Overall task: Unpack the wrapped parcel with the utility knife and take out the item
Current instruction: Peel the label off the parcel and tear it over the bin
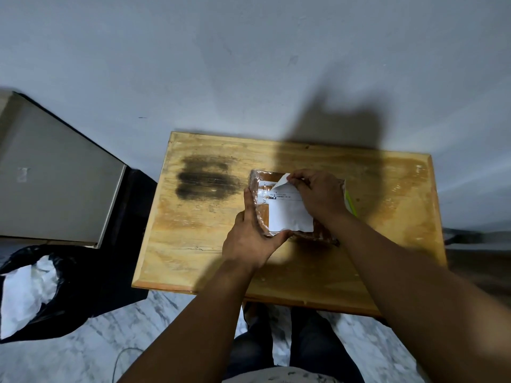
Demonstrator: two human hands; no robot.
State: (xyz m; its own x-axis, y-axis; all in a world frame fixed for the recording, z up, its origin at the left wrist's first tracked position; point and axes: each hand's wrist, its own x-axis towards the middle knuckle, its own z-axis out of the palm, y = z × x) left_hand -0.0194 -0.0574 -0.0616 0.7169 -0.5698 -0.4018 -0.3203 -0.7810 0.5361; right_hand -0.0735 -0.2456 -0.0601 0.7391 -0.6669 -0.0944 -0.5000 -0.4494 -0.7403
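Note:
A brown parcel (264, 214) wrapped in clear tape lies on the wooden table (193, 244) near its middle. A white shipping label (287, 214) covers its top. My left hand (249, 239) grips the parcel's near left corner and holds it down. My right hand (318, 194) pinches the label's far corner, which is peeled up and folded back. A green and white object (350, 203), perhaps the utility knife, shows just behind my right wrist on the table; most of it is hidden.
A dark scorch-like stain (207, 178) marks the table's left part. A black rubbish bag (36, 294) with white paper inside sits on the floor at left. A grey cabinet (55, 183) stands beyond it. The wall is right behind the table.

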